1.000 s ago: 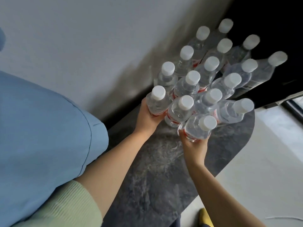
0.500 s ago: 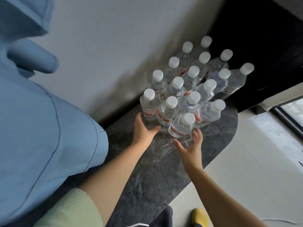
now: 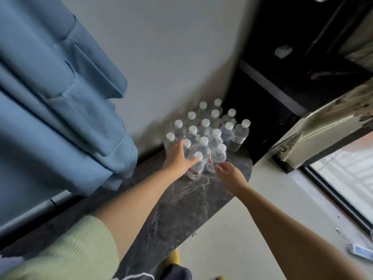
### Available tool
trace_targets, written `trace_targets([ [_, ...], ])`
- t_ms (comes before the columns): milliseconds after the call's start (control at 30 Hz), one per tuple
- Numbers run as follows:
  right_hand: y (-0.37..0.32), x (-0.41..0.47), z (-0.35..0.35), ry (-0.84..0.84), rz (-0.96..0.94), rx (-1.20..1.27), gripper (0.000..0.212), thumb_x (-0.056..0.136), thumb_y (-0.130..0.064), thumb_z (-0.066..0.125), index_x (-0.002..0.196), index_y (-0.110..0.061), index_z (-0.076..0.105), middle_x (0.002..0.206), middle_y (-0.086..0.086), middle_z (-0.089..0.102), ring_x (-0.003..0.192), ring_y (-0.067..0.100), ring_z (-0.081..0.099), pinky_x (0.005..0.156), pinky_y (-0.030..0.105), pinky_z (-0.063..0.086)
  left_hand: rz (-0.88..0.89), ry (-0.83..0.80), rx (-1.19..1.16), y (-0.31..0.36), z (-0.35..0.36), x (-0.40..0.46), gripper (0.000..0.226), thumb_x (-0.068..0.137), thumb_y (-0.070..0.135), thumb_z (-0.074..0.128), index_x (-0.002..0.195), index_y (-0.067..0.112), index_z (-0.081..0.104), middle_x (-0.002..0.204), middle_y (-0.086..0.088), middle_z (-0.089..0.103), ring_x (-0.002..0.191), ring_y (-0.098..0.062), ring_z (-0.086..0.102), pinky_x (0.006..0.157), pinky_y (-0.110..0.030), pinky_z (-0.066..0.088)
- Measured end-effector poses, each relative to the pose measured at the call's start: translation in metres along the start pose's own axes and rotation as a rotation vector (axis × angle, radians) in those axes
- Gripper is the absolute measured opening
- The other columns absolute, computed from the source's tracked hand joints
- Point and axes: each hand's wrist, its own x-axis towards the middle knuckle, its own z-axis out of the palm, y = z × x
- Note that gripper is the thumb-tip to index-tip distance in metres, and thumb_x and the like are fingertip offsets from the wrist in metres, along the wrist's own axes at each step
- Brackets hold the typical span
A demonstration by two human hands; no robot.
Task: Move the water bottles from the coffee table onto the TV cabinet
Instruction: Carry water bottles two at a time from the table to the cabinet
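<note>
Several clear water bottles (image 3: 204, 128) with white caps and red labels stand packed together at the far end of the dark marble TV cabinet top (image 3: 181, 209), against the wall. My left hand (image 3: 177, 158) lies flat against the front-left bottles, its fingers spread and its thumb reaching toward the frontmost bottle (image 3: 196, 167). My right hand (image 3: 230, 173) hovers just right of the front bottles with relaxed fingers and holds nothing; its fingertips are close to a bottle's base.
A blue cloth (image 3: 60, 98) hangs at the left beside the cabinet. A black unit (image 3: 282, 87) stands behind the bottles at the right. Pale floor (image 3: 262, 209) lies right of the cabinet's rounded edge, with a window track and a small white item (image 3: 361, 250).
Both hands let go of the front bottles they held a second ago. My view has pulled back. My left hand has come back against the front-left bottles; the right stays off.
</note>
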Motion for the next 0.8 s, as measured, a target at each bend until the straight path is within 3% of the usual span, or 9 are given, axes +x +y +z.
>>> trace_targets([
  [67,-0.014,-0.006,-0.032,-0.059,-0.015,-0.193,0.034,0.097,-0.042,0.048,0.103,-0.013,0.063,0.096,0.004,0.061,0.082,0.018,0.057,0.063,0.021,0.042,0.041,-0.048,0.149,0.028,-0.014,-0.016,0.075,0.083,0.040,0.070,0.144,0.014,0.033,0.142,-0.004,0.042,0.126,-0.022,0.046,0.098,-0.031,0.041],
  [167,-0.038,-0.014,-0.073,-0.100,-0.061,-0.399,0.040,0.099,-0.041,0.043,0.112,-0.007,0.062,0.095,0.004,0.056,0.088,0.020,0.052,0.077,0.026,0.039,0.072,-0.106,0.323,0.060,-0.030,-0.032,0.076,0.084,0.044,0.067,0.144,0.013,0.032,0.143,-0.008,0.042,0.122,-0.025,0.050,0.096,-0.035,0.044],
  [333,-0.068,-0.053,-0.130,-0.028,-0.139,-0.539,0.042,0.097,-0.043,0.041,0.114,-0.008,0.059,0.108,0.012,0.062,0.091,0.025,0.054,0.082,0.033,0.043,0.131,-0.065,0.383,0.118,-0.048,-0.062,0.065,0.085,0.041,0.068,0.136,0.013,0.038,0.131,-0.010,0.050,0.102,-0.024,0.056,0.086,-0.036,0.049],
  [433,-0.075,-0.072,-0.154,0.018,-0.176,-0.567,0.041,0.096,-0.044,0.045,0.116,-0.011,0.058,0.114,0.012,0.062,0.099,0.028,0.058,0.088,0.036,0.046,0.179,-0.058,0.431,0.143,-0.051,-0.077,0.065,0.086,0.043,0.065,0.137,0.013,0.039,0.134,-0.012,0.048,0.114,-0.027,0.054,0.094,-0.041,0.048],
  [600,-0.081,-0.100,-0.188,0.051,-0.203,-0.641,0.043,0.097,-0.043,0.044,0.120,-0.009,0.056,0.115,0.013,0.061,0.102,0.031,0.060,0.087,0.039,0.051,0.209,-0.011,0.514,0.178,-0.058,-0.097,0.058,0.089,0.044,0.061,0.132,0.010,0.044,0.134,-0.011,0.048,0.118,-0.028,0.050,0.081,-0.029,0.037],
  [800,-0.083,-0.119,-0.208,0.036,-0.284,-0.745,0.044,0.099,-0.039,0.042,0.126,-0.006,0.054,0.122,0.014,0.060,0.111,0.031,0.057,0.092,0.037,0.048,0.185,0.084,0.433,0.195,-0.058,-0.120,0.058,0.090,0.043,0.060,0.136,0.012,0.042,0.137,-0.009,0.049,0.119,-0.027,0.050,0.088,-0.032,0.040],
])
